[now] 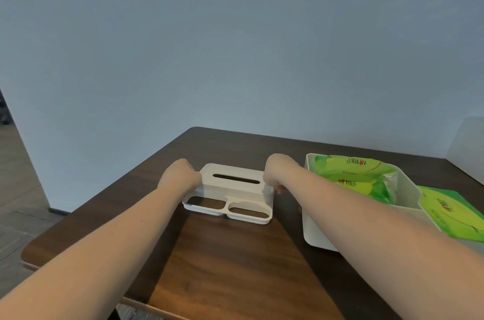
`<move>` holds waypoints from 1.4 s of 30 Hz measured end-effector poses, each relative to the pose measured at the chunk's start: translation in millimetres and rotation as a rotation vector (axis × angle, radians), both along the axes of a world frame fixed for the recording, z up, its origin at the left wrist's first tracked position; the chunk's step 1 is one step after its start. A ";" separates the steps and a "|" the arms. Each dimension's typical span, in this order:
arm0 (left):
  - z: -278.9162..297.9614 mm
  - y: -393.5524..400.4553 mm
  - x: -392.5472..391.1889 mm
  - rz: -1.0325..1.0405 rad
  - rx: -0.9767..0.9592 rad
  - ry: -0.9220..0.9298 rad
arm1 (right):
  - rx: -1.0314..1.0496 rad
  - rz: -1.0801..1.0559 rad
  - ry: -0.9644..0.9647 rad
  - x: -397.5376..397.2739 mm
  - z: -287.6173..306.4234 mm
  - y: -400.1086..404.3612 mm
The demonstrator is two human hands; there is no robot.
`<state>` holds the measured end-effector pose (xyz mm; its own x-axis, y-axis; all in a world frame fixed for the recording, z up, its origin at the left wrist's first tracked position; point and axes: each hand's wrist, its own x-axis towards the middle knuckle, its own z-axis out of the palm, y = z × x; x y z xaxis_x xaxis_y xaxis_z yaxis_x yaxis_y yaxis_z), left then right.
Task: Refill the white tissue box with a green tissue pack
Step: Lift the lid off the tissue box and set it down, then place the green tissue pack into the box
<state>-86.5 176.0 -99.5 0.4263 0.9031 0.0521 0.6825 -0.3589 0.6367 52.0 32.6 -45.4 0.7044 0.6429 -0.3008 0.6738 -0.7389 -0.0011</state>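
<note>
The green tissue packs [358,175] in the white bin [314,228] carry a printed brand mark with a small red heart, but it sits upside down to you and is too blurred to read. Another green pack [450,215] lies just beyond the bin, toward the table's right edge; its print is also unreadable.

The white tissue box [233,188] sits on the dark wooden table [235,267] near the middle, closer to the far edge, slot facing up and two oval openings along its near side.

Your left hand [180,175] is curled closed on the box's left end. Your right hand [277,170] is curled closed on its right end. The box lies directly between your hands, and the bin stands just beside your right forearm.
</note>
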 end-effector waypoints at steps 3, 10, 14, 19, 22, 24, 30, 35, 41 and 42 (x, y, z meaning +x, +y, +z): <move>6.3 -5.9 3.1 -0.014 0.064 -0.005 | -0.022 0.028 -0.039 -4.2 6.5 -4.9; 37.8 -44.3 18.3 -0.183 0.179 -0.064 | 0.224 0.031 -0.068 -4.1 37.3 -33.9; 55.4 -87.2 33.5 -0.357 0.189 -0.136 | 0.447 -0.061 -0.074 14.7 53.7 -67.9; 68.0 -141.4 57.8 -0.587 0.140 -0.230 | 0.664 -0.214 -0.156 54.7 65.1 -131.0; 71.1 -163.1 71.8 -0.683 0.222 -0.161 | 0.666 -0.347 -0.217 75.3 61.7 -173.1; 70.5 -168.8 79.9 -0.734 0.261 -0.076 | 0.597 -0.433 -0.203 85.6 53.9 -196.9; 62.2 -169.0 97.7 -0.680 0.388 0.063 | 0.324 -0.555 -0.103 104.1 21.2 -236.7; 61.6 -174.9 101.7 -0.652 0.426 -0.005 | 0.137 -0.505 -0.032 106.7 5.3 -241.7; 74.3 -175.2 108.5 -0.531 0.230 -0.317 | 0.131 -0.509 0.019 110.8 -6.1 -241.8; 78.2 -173.9 109.8 -0.496 0.177 -0.380 | 0.140 -0.527 0.020 111.8 -9.3 -241.8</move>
